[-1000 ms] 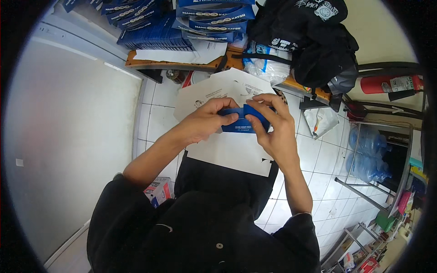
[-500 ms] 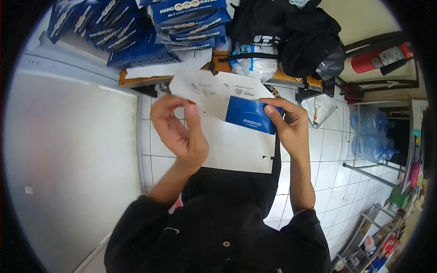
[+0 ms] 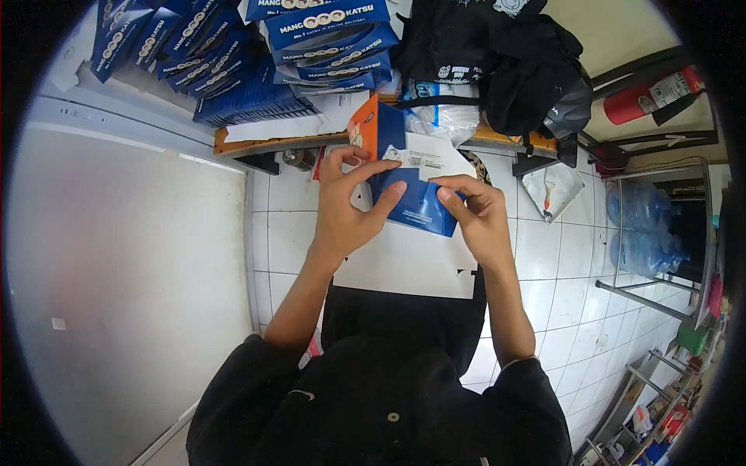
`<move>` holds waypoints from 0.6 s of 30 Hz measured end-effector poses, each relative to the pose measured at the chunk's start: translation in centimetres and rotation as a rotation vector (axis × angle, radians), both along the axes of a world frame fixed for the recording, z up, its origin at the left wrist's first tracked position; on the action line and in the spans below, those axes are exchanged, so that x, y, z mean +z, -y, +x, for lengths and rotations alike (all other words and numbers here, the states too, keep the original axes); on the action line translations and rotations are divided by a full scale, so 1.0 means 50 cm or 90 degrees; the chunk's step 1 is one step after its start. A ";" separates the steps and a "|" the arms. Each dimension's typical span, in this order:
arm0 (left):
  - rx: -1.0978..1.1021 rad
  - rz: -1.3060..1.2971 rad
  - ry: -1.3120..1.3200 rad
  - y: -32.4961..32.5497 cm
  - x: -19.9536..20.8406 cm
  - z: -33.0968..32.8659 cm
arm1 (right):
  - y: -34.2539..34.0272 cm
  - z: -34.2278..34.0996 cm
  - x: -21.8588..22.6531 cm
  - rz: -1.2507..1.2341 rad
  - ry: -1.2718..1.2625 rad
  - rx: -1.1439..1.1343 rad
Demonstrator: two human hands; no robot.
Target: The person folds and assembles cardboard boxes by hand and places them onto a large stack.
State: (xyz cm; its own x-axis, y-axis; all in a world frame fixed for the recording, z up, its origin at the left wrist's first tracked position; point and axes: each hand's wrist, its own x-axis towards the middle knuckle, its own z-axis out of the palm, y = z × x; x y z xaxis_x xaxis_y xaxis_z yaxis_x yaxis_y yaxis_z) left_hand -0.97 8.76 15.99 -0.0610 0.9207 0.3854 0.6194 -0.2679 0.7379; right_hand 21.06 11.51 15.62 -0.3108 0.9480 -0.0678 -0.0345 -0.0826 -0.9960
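A flat printed carton [image 3: 404,260] lies across my lap, its plain white inside facing up. Blue panels [image 3: 431,206] at its middle are folded over, and an orange-and-blue side panel [image 3: 364,128] stands up at its far left. My left hand [image 3: 346,206] presses a blue flap between thumb and fingers where the panels overlap. With thumb and forefinger, my right hand [image 3: 482,221] pinches the right end of the blue panel. Beyond both hands, a white flap [image 3: 439,151] with small print sticks out.
Blue folded cartons [image 3: 326,35] are piled on a wooden bench [image 3: 311,141] ahead. Beside them are a plastic-wrapped white pack [image 3: 443,120] and black bags [image 3: 497,70]. A fire extinguisher [image 3: 649,97] and a rack with blue water bottles [image 3: 649,225] stand right; a white door [image 3: 140,287], left.
My left hand has moved right and taken hold of the carton's left part, now folded up with its orange and blue printing showing. The right hand keeps its pinch, slightly farther left.
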 end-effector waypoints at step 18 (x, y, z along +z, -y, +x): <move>-0.123 -0.022 -0.054 0.060 0.061 -0.033 | 0.020 -0.052 0.060 0.068 0.037 -0.009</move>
